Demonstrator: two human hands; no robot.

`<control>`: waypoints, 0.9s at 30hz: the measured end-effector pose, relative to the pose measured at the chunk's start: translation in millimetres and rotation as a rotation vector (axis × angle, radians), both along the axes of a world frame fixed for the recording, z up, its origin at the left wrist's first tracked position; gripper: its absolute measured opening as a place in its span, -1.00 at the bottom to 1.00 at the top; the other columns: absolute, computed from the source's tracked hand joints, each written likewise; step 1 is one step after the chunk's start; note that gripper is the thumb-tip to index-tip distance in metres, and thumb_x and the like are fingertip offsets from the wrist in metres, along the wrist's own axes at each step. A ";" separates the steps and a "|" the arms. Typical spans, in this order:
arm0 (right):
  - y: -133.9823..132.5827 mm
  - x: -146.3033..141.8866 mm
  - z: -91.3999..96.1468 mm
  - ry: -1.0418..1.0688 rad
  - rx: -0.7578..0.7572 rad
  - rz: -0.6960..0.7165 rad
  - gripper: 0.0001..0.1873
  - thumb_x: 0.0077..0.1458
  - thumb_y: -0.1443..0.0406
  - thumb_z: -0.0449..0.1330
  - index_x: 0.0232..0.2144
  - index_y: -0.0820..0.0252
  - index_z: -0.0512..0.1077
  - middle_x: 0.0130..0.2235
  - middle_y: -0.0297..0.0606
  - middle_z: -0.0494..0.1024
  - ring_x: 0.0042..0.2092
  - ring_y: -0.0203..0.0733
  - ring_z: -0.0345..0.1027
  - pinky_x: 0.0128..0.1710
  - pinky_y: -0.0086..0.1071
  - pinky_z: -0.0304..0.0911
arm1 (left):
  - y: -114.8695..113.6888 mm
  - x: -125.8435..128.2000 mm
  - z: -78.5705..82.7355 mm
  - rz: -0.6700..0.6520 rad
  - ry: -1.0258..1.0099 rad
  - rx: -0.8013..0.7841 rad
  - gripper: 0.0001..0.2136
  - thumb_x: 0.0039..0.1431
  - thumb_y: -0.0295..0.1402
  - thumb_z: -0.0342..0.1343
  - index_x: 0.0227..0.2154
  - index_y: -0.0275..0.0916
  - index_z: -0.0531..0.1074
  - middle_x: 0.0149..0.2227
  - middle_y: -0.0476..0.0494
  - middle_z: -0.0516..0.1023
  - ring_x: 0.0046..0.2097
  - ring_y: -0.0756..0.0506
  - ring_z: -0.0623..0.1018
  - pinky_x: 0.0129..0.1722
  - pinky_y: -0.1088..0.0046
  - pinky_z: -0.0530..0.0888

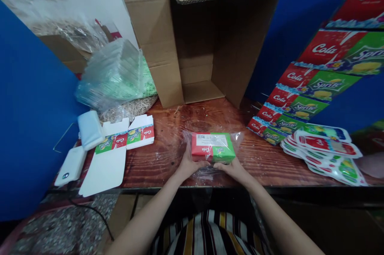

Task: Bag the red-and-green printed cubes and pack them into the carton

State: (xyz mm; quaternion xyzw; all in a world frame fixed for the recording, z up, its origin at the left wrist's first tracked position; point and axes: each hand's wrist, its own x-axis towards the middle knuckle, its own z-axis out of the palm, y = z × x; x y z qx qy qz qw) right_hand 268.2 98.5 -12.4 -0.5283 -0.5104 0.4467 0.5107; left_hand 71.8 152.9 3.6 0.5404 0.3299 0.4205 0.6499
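Observation:
A red and green Cola-and-Sprite box (213, 146) lies on the wooden table in front of me, inside a clear plastic bag (237, 138). A white label with print covers part of its upper face. My left hand (192, 164) grips the box's near left corner, thumb along the front edge. At the near right corner, my right hand (235, 168) holds it the same way. Both thumbs point toward each other, and the fingers at the sides are partly hidden. Loose film from the bag spreads between my hands toward the table edge.
Behind stands an open cardboard box (162, 47). At left lie unfolded printed cartons (105, 169), a white device (71, 166) and bagged clear plastic trays (114, 71). Stacked Cola-and-Sprite boxes (306, 79) rise at right, beside a pile of printed blister packs (327, 151).

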 end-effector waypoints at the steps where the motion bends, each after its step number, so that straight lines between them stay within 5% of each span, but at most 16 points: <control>1: 1.2 -2.1 3.6 -0.010 -0.016 -0.010 -0.38 -0.29 0.11 0.49 -0.14 0.17 0.47 -0.16 -0.13 0.60 -0.06 0.06 0.45 0.00 -0.06 0.34 | 0.4 0.8 6.0 0.011 0.026 -0.006 -0.24 -0.39 -0.11 0.49 -0.06 -0.30 0.39 0.01 -0.37 0.51 0.07 -0.29 0.49 0.07 0.14 0.40; 5: 3.1 -13.7 39.6 0.104 -0.165 -0.114 -0.38 -0.14 0.00 0.40 -0.07 0.17 0.44 -0.13 -0.13 0.60 -0.12 0.04 0.50 -0.07 -0.10 0.39 | 4.2 2.8 46.1 0.067 0.128 -0.193 -0.36 -0.22 -0.04 0.41 -0.08 -0.28 0.44 -0.07 -0.31 0.57 -0.07 -0.23 0.56 -0.04 0.22 0.48; 8: -4.0 -17.3 74.1 0.342 -0.353 -0.057 -0.48 0.06 -0.05 0.24 -0.02 0.10 0.43 -0.09 -0.14 0.60 -0.15 0.02 0.53 -0.20 -0.17 0.45 | 4.3 -4.9 76.6 -0.021 0.159 -0.527 -0.39 -0.06 0.05 0.28 -0.01 -0.23 0.42 -0.11 -0.30 0.59 -0.23 -0.22 0.61 -0.29 0.24 0.55; 11: -22.4 -15.2 91.1 0.474 -0.483 -0.072 -0.48 0.06 -0.02 0.24 0.04 0.01 0.41 -0.02 -0.19 0.57 -0.10 0.03 0.52 -0.23 -0.15 0.49 | -6.7 -20.0 89.6 -0.138 0.150 -0.665 -0.40 -0.04 0.03 0.26 0.04 -0.18 0.40 -0.17 -0.25 0.59 -0.36 -0.16 0.59 -0.47 0.33 0.52; 14: -52.2 -14.1 88.4 0.452 -0.509 -0.144 -0.44 0.04 -0.01 0.28 0.07 -0.04 0.40 0.12 -0.25 0.47 0.05 0.03 0.44 -0.15 -0.19 0.49 | -31.2 -32.8 85.0 -0.229 0.148 -0.727 -0.45 0.04 0.04 0.18 -0.01 -0.24 0.42 -0.35 -0.21 0.58 -0.51 -0.06 0.52 -0.57 0.44 0.46; 19: -107.3 -17.2 69.9 0.327 -0.491 -0.189 -0.43 0.00 0.01 0.33 0.07 -0.10 0.41 0.22 -0.33 0.36 0.17 0.00 0.31 -0.08 -0.32 0.45 | -82.8 -46.0 64.3 -0.116 0.182 -0.726 -0.33 0.06 0.07 0.14 0.16 -0.20 0.21 -0.41 -0.12 0.53 -0.53 -0.03 0.49 -0.62 0.51 0.39; 23: -135.2 -18.3 49.7 0.463 -0.449 -0.209 -0.52 0.06 -0.06 0.24 -0.04 0.01 0.47 0.09 -0.21 0.49 -0.07 -0.07 0.49 -0.15 -0.30 0.45 | -111.4 -59.5 52.3 -0.094 0.239 -0.586 -0.19 0.01 0.05 0.22 0.23 -0.25 0.07 -0.42 -0.06 0.50 -0.51 -0.01 0.49 -0.53 0.47 0.44; 27: -153.7 -19.9 31.8 0.556 -0.438 -0.376 -0.51 -0.03 -0.06 0.31 -0.13 0.06 0.46 -0.13 -0.20 0.57 -0.36 -0.16 0.51 -0.33 -0.29 0.46 | -122.8 -72.3 49.1 0.007 0.224 -0.479 -0.11 0.00 0.01 0.26 0.25 -0.35 -0.02 -0.40 -0.08 0.53 -0.43 -0.01 0.51 -0.41 0.46 0.44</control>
